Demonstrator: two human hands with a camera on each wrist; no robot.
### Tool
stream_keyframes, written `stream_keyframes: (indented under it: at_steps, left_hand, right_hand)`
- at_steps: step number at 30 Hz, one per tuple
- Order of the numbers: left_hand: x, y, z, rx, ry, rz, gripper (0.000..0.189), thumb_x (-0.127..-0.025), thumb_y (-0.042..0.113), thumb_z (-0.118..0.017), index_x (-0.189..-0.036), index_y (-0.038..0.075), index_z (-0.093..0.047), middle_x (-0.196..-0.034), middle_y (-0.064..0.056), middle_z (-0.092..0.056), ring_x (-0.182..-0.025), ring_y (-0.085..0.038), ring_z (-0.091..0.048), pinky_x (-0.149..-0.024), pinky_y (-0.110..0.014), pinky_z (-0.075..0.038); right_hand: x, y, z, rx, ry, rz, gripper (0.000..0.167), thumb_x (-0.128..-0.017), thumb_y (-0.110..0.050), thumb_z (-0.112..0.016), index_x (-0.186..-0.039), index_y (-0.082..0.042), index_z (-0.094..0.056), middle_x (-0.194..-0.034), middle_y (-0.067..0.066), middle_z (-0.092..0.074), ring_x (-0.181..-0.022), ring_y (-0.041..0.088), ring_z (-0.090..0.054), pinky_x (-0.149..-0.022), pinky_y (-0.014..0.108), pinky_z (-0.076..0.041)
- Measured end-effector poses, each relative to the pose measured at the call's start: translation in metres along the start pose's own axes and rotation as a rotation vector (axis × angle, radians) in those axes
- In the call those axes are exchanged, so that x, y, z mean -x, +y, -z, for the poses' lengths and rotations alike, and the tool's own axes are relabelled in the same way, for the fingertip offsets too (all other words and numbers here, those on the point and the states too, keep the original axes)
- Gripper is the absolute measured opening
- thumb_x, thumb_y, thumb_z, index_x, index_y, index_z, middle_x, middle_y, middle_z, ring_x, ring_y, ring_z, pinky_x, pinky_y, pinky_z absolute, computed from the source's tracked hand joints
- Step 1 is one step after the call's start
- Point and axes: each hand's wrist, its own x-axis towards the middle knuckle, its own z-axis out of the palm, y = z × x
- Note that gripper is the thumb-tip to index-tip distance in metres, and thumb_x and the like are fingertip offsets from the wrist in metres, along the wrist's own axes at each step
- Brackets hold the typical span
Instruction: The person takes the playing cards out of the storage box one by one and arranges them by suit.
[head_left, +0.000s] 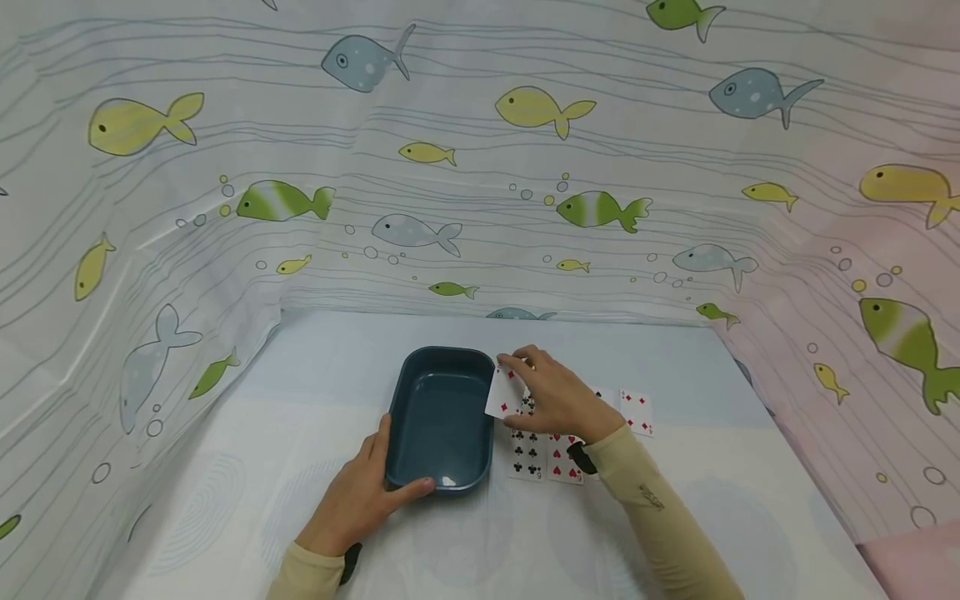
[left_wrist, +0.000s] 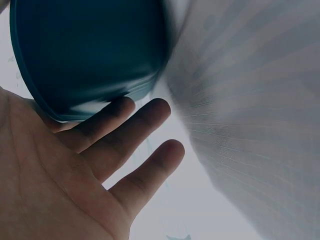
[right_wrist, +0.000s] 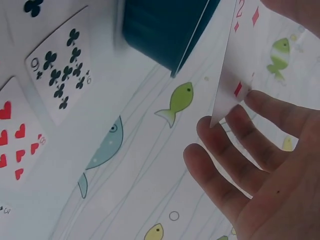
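Observation:
A dark blue rectangular basin (head_left: pixel 442 429) stands on the table with its bare inside showing. My left hand (head_left: pixel 360 490) rests against its near left corner, thumb along the near side; the left wrist view shows the fingers (left_wrist: pixel 137 182) fairly straight, some touching the outer wall. Above the basin's right rim, my right hand (head_left: pixel 555 396) pinches a playing card (head_left: pixel 504 392), the two of diamonds. It is tilted and lifted off the table. The right wrist view shows the same card (right_wrist: pixel 235 75) held by its edges, part of it out of frame.
Face-up cards lie right of the basin, including a clubs card (head_left: pixel 527 458), a hearts card (head_left: pixel 558 467) and a diamonds card (head_left: pixel 637 412); my right hand and forearm cover others. A fish-patterned curtain (head_left: pixel 480 183) surrounds the table (head_left: pixel 330 375) at the back and sides.

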Motion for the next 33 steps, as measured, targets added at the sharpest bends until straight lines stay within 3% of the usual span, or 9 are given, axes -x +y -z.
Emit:
stream_keyframes:
  at_steps: [14,26,33]
  left_hand:
    - [0.000,-0.001,-0.001,0.004,-0.003,0.002,0.123,-0.080,0.076,-0.067,-0.163,0.004,-0.012,-0.154,-0.027,-0.037,-0.129,-0.044,-0.051,-0.102,-0.057,-0.045]
    - [-0.002,-0.001,0.000,0.003,-0.012,0.006,0.124,-0.079,0.078,-0.066,-0.163,0.005,-0.011,-0.155,-0.026,-0.037,-0.130,-0.043,-0.051,-0.102,-0.057,-0.044]
    - [-0.002,-0.002,-0.002,0.003,-0.013,0.007,0.123,-0.080,0.077,-0.067,-0.163,0.005,-0.011,-0.155,-0.026,-0.037,-0.130,-0.043,-0.051,-0.102,-0.056,-0.045]
  right_hand:
    - [0.032,0.019,0.007,-0.028,-0.026,-0.050,0.091,-0.078,-0.043,-0.086,-0.154,-0.017,-0.044,-0.139,0.006,-0.048,-0.110,0.019,-0.054,-0.087,0.038,-0.053]
    - [0.057,0.033,0.021,-0.059,-0.027,-0.111,0.094,-0.074,-0.038,-0.091,-0.153,-0.015,-0.046,-0.139,0.008,-0.050,-0.122,0.025,-0.053,-0.093,0.045,-0.052]
    - [0.074,0.043,0.025,-0.059,-0.019,-0.149,0.093,-0.073,-0.034,-0.092,-0.152,-0.014,-0.047,-0.140,0.008,-0.049,-0.115,0.023,-0.055,-0.087,0.043,-0.054]
